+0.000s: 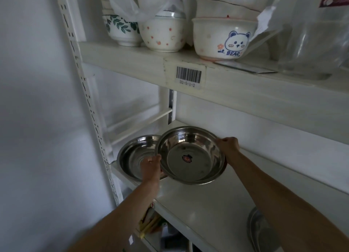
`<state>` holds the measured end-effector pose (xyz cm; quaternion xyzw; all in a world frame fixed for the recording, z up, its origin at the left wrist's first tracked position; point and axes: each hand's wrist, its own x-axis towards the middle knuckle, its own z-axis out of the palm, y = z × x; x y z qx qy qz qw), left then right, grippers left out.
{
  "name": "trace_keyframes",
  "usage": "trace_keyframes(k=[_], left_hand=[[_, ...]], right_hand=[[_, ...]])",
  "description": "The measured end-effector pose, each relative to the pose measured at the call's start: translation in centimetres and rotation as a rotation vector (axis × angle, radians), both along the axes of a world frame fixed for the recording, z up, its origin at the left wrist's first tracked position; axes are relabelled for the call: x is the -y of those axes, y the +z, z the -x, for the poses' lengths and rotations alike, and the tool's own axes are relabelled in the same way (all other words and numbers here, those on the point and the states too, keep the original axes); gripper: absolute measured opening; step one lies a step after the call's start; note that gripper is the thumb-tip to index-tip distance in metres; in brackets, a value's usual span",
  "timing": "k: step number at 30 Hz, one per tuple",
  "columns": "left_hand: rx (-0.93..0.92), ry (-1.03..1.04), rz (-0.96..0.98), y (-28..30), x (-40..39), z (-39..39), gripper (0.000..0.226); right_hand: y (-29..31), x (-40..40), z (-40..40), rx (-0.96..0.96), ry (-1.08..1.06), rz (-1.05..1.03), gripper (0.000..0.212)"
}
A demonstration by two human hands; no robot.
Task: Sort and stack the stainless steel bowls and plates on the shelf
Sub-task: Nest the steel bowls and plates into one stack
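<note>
Held bowl: I log one stainless steel bowl, tilted with its open side toward the camera, a small red sticker on its inner floor; it sits between my two sets of fingers, low edge close over the middle shelf.
Left hand: my left hand clamps the bowl's left rim, fingers curled over the edge.
Right hand: my right hand pinches the opposite rim, fingers folded around it.
Second bowl: one more steel bowl rests flat on the same shelf, just beyond my left fingers and partly behind the held bowl's rim; whether the two touch, I cannot tell.
Steel plate: a flat steel piece lies low on the right, well away from both hands, mostly hidden by my right forearm.
Upper shelf: ceramic bowls in stacks, among them a bear-print bowl, stand well above my fingers; a barcode label marks the shelf edge.
Step in hand: by my reading, stacking like with like; the held bowl is headed for the resting one.
Next move: I judge it needs a shift toward my left fingers, levelling the bowl, centring it over the resting bowl, then lowering it to nest before either grip opens.
Care: the rims look slick; both hands should let go together.
</note>
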<state>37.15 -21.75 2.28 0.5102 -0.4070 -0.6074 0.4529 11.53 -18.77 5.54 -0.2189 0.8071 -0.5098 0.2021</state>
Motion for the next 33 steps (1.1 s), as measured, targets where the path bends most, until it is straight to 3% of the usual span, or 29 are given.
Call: trace_keyframes(k=[10, 14, 20, 33], left_hand=[[0.108, 0.122, 0.068, 0.7, 6.5, -5.7, 0.009], [0.179, 0.134, 0.045, -0.2, 8.8, -7.7, 0.027], [0.301, 0.138, 0.007, -2.4, 11.6, -9.8, 0.025], [0.554, 0.130, 0.053, -4.6, 12.8, -10.4, 0.016]], right_hand=[[-0.1, 7.3, -5.6, 0.003, 0.089, -0.002, 0.040], [-0.6, 9.1, -7.5, -0.028, 0.137, -0.054, 0.040], [-2.1, 11.2, -9.0, -0.105, 0.208, -0.166, 0.035], [-6.1, 13.0, -9.0, -0.225, 0.288, -0.276, 0.028]])
